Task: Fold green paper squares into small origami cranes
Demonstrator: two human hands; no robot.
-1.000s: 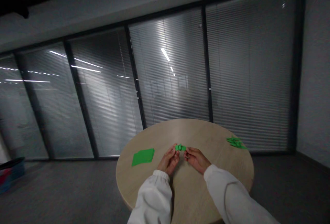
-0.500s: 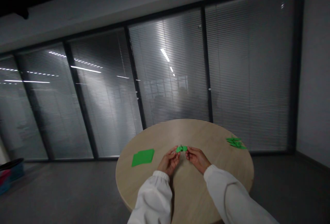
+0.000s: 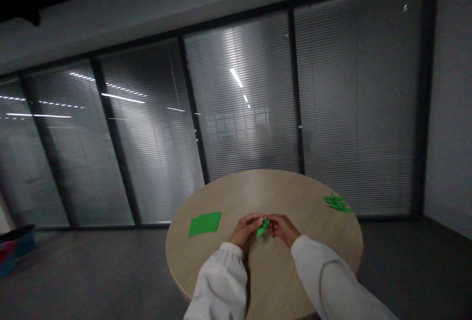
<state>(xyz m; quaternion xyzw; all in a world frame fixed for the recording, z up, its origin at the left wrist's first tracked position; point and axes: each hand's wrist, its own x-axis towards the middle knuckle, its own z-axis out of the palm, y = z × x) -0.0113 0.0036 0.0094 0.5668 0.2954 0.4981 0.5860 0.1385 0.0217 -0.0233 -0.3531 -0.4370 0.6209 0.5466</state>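
Note:
A small folded piece of green paper (image 3: 262, 229) is held between my two hands over the middle of the round table (image 3: 291, 271). My left hand (image 3: 246, 228) pinches it from the left, thumb and fingers at its upper edge. From the other side, the fingertips of my right hand (image 3: 282, 227) close on its upper right corner. The paper's lower part hangs down in a point. Its exact folds are too small to make out.
To the left on the table lies a stack of flat green paper sheets (image 3: 205, 224). Several folded green paper pieces (image 3: 337, 203) sit in a pile near the right edge. Glass partitions with blinds (image 3: 247, 113) stand behind the table. A dark bin (image 3: 22, 244) is on the floor at far left.
The folded paper has turned from lying level between my hands to hanging downward. My hands have come closer together, and the left has rolled over it.

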